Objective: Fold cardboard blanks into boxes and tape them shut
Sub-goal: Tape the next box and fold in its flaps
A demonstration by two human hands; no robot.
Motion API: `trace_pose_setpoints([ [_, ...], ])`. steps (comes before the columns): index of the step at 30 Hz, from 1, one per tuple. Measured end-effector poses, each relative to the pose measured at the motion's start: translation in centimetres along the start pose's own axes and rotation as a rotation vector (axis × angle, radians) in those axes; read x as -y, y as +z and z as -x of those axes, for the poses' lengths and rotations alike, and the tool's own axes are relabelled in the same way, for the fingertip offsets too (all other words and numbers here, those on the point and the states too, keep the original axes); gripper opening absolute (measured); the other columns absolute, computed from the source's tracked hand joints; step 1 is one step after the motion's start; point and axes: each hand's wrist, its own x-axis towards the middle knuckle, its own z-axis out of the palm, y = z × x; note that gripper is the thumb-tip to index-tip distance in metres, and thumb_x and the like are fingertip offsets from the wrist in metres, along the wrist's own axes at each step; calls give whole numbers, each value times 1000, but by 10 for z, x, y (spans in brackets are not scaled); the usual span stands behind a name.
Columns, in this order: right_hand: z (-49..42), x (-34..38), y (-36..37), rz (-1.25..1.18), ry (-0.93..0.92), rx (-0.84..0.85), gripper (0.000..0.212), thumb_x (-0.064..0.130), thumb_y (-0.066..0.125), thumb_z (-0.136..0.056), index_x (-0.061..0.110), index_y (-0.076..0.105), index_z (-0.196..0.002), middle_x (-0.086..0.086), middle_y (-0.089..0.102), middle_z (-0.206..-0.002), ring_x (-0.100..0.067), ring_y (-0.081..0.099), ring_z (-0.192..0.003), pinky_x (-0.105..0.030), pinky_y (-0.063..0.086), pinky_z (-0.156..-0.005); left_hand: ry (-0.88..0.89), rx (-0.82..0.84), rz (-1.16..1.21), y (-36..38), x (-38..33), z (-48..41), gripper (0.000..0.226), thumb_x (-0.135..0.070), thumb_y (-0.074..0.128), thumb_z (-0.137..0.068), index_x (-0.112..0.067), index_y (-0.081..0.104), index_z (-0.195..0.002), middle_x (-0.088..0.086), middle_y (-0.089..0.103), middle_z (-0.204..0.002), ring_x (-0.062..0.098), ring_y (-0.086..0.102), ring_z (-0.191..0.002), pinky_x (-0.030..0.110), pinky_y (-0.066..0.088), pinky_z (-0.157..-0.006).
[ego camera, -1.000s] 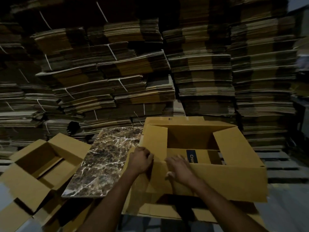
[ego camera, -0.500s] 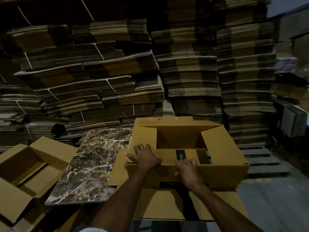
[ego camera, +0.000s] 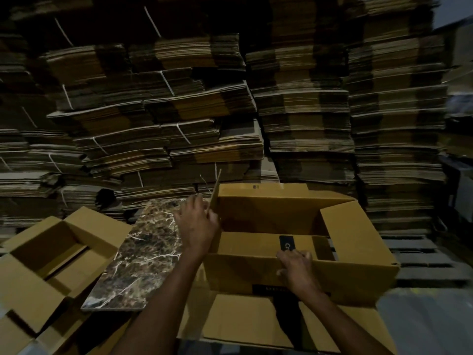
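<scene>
Swinging side flap [ego camera: 215, 188] back upright, undoing that fold.
Grip of left hand [ego camera: 197, 226] on flap unclear; right hand [ego camera: 295, 265] curled over near wall of box [ego camera: 238, 272].

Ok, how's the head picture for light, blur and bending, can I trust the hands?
Head view: dim, warm light reaches the open box; stacked blanks behind sink into shadow. Head view: the wide lens bows those stacks at the edges. Head view: left hand at the side flap is smeared, grip unreadable; right hand sharper, fingers hooked over the near wall.
</scene>
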Motion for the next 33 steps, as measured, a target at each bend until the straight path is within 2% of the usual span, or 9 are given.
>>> trace_pose_setpoints([
  [3, 0, -3, 3, 18, -5, -2, 26, 34, 64, -94, 41, 53, -116, 14, 58, -125, -16, 47, -125, -37, 28, -106, -86, 10, -84, 3, 32, 13, 72, -26, 58, -87, -18, 36, -155, 16, 18, -166, 34, 9, -154, 55, -5, -120],
  [5, -1, -4, 3, 34, -21, -5, 27, 33, 63, -95, 40, 53, -119, 14, 58, -128, -15, 45, -127, -38, 27, -109, -40, 140, -177, 15, 52, 27, 60, -21, 63, -84, -15, 52, -142, 19, 26, -163, 38, 9, -154, 53, -16, -119],
  [7, -3, -4, 1, 18, -27, 25, 28, 31, 62, -96, 40, 53, -121, 15, 57, -130, -15, 43, -130, -39, 28, -112, -66, 362, -97, 37, 66, 41, 40, -33, 58, -92, -14, 63, -127, 19, 52, -146, 40, 40, -142, 53, 15, -121],
  [9, -4, -5, -2, -1, -19, 55, 29, 30, 62, -97, 41, 52, -122, 15, 55, -133, -17, 39, -135, -41, 29, -113, -200, 625, 199, 47, 62, 53, 53, -55, 40, -102, -15, 56, -133, 9, 62, -130, 35, 60, -120, 44, 46, -99],
  [12, -1, -5, -8, -25, -46, 70, 26, 26, 59, -99, 41, 53, -120, 16, 53, -133, -17, 33, -134, -41, 30, -112, -314, 760, 369, 50, 55, 59, 63, -72, 50, -92, -22, 49, -130, 2, 64, -118, 31, 66, -106, 38, 53, -83],
  [16, -1, 19, -6, -50, -157, 90, 23, 25, 57, -98, 46, 48, -103, 23, 52, -117, -9, 41, -121, -43, 27, -114, -415, 654, 163, 53, 60, 49, 55, -59, 56, -95, -11, 55, -122, 14, 67, -117, 35, 65, -107, 39, 53, -85],
  [21, -8, 59, -9, -12, -199, 124, 15, 42, 56, -99, 33, 60, -110, 10, 64, -115, -15, 53, -112, -37, 36, -100, -626, 412, 62, 47, 80, 54, 30, -35, 52, -102, -8, 64, -110, 15, 67, -104, 34, 64, -96, 39, 52, -83],
  [26, -32, 56, -39, -122, 178, 232, 73, 67, 18, -103, 18, 57, -140, -12, 57, -143, -32, 52, -130, -45, 39, -108, -735, 249, 164, 47, 74, 66, 21, -28, 57, -99, -12, 63, -86, 12, 63, -84, 30, 58, -78, 35, 46, -72],
  [33, -45, 18, -60, -233, 528, 233, 61, 48, 35, -107, 7, 40, -152, -16, 30, -163, -36, 34, -146, -45, 33, -117, -800, 165, 225, 52, 77, 71, 30, -32, 60, -97, -4, 71, -97, 23, 69, -91, 39, 65, -88, 41, 50, -78],
])
